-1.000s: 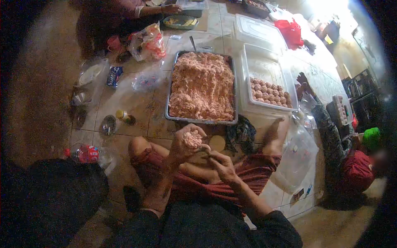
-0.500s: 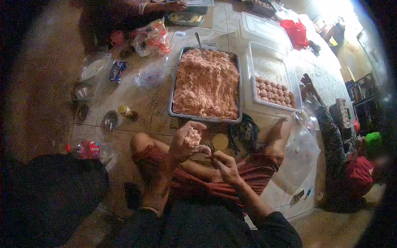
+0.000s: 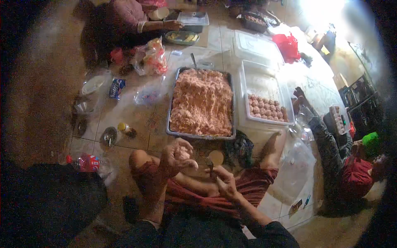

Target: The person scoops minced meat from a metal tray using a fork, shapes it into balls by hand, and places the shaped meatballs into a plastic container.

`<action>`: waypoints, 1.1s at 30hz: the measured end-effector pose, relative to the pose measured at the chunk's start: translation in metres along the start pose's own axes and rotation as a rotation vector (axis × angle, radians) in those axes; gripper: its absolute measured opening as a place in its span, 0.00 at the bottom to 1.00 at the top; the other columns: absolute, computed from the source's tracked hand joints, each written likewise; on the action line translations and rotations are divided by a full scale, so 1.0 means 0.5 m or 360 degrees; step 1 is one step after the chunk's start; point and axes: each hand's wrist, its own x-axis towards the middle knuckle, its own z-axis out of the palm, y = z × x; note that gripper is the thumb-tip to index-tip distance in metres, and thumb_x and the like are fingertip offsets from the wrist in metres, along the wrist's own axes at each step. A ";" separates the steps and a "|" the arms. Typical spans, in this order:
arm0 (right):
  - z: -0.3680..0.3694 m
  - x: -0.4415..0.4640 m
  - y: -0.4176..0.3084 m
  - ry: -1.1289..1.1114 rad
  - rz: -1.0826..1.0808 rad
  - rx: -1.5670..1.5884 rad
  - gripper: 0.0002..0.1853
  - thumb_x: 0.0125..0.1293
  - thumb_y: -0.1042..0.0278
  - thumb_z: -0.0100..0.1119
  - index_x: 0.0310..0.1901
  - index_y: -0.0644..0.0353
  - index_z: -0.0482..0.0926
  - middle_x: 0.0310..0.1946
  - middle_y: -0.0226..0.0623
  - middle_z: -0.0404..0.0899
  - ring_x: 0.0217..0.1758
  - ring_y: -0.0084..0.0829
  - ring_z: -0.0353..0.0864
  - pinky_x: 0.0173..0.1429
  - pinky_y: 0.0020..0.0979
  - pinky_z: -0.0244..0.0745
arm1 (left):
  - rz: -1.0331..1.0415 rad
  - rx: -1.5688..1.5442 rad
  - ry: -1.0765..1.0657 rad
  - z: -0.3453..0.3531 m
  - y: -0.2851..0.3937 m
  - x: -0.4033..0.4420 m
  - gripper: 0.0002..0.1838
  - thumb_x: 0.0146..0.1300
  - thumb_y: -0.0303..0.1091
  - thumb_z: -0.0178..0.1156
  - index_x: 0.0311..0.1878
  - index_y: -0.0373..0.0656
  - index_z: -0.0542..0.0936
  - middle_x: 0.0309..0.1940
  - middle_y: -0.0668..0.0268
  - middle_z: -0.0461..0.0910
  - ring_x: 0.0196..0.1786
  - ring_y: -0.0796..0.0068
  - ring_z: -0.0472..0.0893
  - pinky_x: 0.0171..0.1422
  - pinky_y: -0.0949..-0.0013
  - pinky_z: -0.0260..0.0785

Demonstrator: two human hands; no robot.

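Observation:
My left hand (image 3: 171, 159) is curled around a lump of pink ground meat mixture (image 3: 182, 153), held above my crossed legs. To its right, my right hand (image 3: 224, 180) grips a small metal spoon (image 3: 209, 163), its bowl pointing up toward the left hand but apart from it. In front of both hands lies a large dark tray (image 3: 200, 136) heaped with the same ground meat (image 3: 202, 103). Another spoon handle (image 3: 193, 60) sticks up at the tray's far edge. On the right, rows of meatballs (image 3: 268, 108) fill the near part of a clear plastic container (image 3: 258, 76).
A co-worker's sleeve (image 3: 129, 16) and hands are at the far left; another person in a red shirt (image 3: 356, 175) is at the right. A spice jar (image 3: 123, 127), metal bowl (image 3: 109, 136), soda bottle (image 3: 87, 163) and black plastic bag (image 3: 240, 149) lie on the tiled floor.
The spoon in my right hand has moved away from the meat in my left hand. The view has tilted up, so the tray and container appear lower.

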 end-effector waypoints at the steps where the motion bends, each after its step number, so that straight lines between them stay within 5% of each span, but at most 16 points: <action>1: 0.010 0.007 -0.001 -0.0045 -0.0113 -0.0007 0.09 0.69 0.81 0.55 0.49 0.67 0.80 0.40 0.42 0.77 0.40 0.37 0.79 0.47 0.33 0.74 | -0.0095 -0.0021 -0.0095 0.007 0.002 0.003 0.26 0.47 0.39 0.84 0.43 0.39 0.79 0.30 0.71 0.78 0.33 0.84 0.75 0.36 0.76 0.70; 4: 0.054 0.045 -0.040 -0.0105 -0.0307 -0.0214 0.12 0.68 0.83 0.54 0.51 0.66 0.79 0.40 0.40 0.77 0.40 0.36 0.78 0.47 0.31 0.74 | -0.0443 -0.0540 -0.0156 0.061 -0.017 -0.013 0.22 0.51 0.42 0.82 0.37 0.42 0.79 0.29 0.73 0.78 0.30 0.85 0.75 0.32 0.75 0.69; 7: 0.055 0.075 -0.142 -0.0020 -0.0249 -0.0469 0.13 0.69 0.82 0.54 0.53 0.64 0.79 0.40 0.41 0.77 0.41 0.35 0.79 0.47 0.30 0.75 | 0.0252 0.0157 0.0001 0.058 -0.021 0.013 0.20 0.55 0.46 0.79 0.34 0.43 0.79 0.28 0.76 0.77 0.28 0.84 0.74 0.32 0.75 0.69; 9: 0.014 0.075 -0.122 0.0103 -0.0400 -0.0562 0.11 0.70 0.80 0.54 0.52 0.63 0.79 0.39 0.41 0.77 0.41 0.35 0.80 0.47 0.31 0.75 | -0.0625 -0.0443 0.0382 0.031 -0.008 0.031 0.20 0.58 0.46 0.76 0.34 0.42 0.78 0.26 0.73 0.76 0.28 0.81 0.76 0.33 0.71 0.70; 12: -0.025 0.069 -0.178 0.0209 -0.0108 -0.0429 0.11 0.68 0.80 0.57 0.50 0.63 0.79 0.39 0.41 0.78 0.40 0.36 0.81 0.46 0.31 0.76 | 0.0415 0.0467 0.0144 0.028 -0.015 0.022 0.19 0.60 0.46 0.73 0.33 0.41 0.77 0.24 0.68 0.76 0.26 0.74 0.77 0.33 0.67 0.71; 16: -0.017 0.082 -0.179 -0.0113 -0.0350 -0.0881 0.07 0.67 0.79 0.59 0.47 0.64 0.78 0.39 0.43 0.79 0.40 0.33 0.81 0.45 0.33 0.78 | 0.0263 0.0341 -0.0303 0.021 -0.084 0.026 0.14 0.63 0.41 0.68 0.31 0.40 0.78 0.25 0.59 0.78 0.26 0.65 0.78 0.33 0.64 0.71; 17: -0.021 0.084 -0.199 -0.0088 -0.0471 -0.0909 0.07 0.68 0.78 0.59 0.46 0.65 0.78 0.37 0.43 0.80 0.39 0.32 0.82 0.45 0.34 0.78 | -0.0129 0.0541 -0.0512 0.007 -0.099 0.035 0.14 0.62 0.40 0.69 0.32 0.40 0.78 0.27 0.58 0.79 0.27 0.64 0.79 0.33 0.65 0.72; 20: -0.045 0.069 -0.210 0.0083 -0.0195 -0.0674 0.07 0.68 0.78 0.59 0.46 0.66 0.78 0.36 0.43 0.80 0.38 0.34 0.83 0.45 0.36 0.78 | 0.0060 0.0669 -0.0477 -0.009 -0.056 0.022 0.18 0.60 0.44 0.73 0.38 0.40 0.79 0.29 0.60 0.81 0.29 0.70 0.80 0.34 0.66 0.72; 23: -0.029 0.067 -0.218 0.0162 -0.0034 -0.0554 0.06 0.68 0.77 0.59 0.45 0.66 0.77 0.35 0.43 0.81 0.38 0.31 0.82 0.44 0.35 0.77 | -0.0018 0.0171 -0.0279 0.022 0.012 0.017 0.16 0.59 0.41 0.74 0.37 0.41 0.79 0.27 0.66 0.80 0.30 0.84 0.76 0.32 0.68 0.69; 25: -0.017 0.077 -0.199 -0.0054 -0.0306 -0.0900 0.04 0.69 0.78 0.58 0.44 0.65 0.77 0.34 0.41 0.79 0.38 0.26 0.79 0.43 0.31 0.75 | -0.0110 0.0344 -0.0313 0.039 0.002 0.021 0.16 0.59 0.41 0.74 0.34 0.41 0.78 0.25 0.67 0.79 0.29 0.83 0.75 0.31 0.68 0.68; 27: -0.017 0.066 -0.200 0.0016 -0.0195 -0.0736 0.04 0.69 0.78 0.58 0.43 0.65 0.76 0.34 0.40 0.78 0.38 0.26 0.78 0.42 0.31 0.75 | -0.0170 0.0576 -0.0208 0.047 -0.005 0.027 0.18 0.60 0.42 0.73 0.28 0.41 0.77 0.19 0.69 0.76 0.24 0.82 0.73 0.28 0.68 0.66; 30: -0.021 0.065 -0.192 0.0219 -0.0129 -0.0555 0.05 0.67 0.79 0.60 0.42 0.65 0.76 0.33 0.37 0.75 0.37 0.26 0.77 0.42 0.29 0.73 | -0.0239 0.0349 -0.0307 0.015 -0.087 0.029 0.18 0.59 0.44 0.73 0.29 0.41 0.76 0.20 0.68 0.77 0.24 0.78 0.74 0.29 0.68 0.67; 33: -0.018 0.076 -0.170 -0.0032 -0.0126 -0.0666 0.03 0.69 0.78 0.60 0.41 0.65 0.76 0.34 0.36 0.76 0.38 0.24 0.77 0.44 0.26 0.74 | -0.0097 0.0170 -0.0280 0.035 -0.015 0.043 0.18 0.58 0.43 0.74 0.32 0.41 0.78 0.23 0.67 0.79 0.27 0.74 0.77 0.32 0.68 0.69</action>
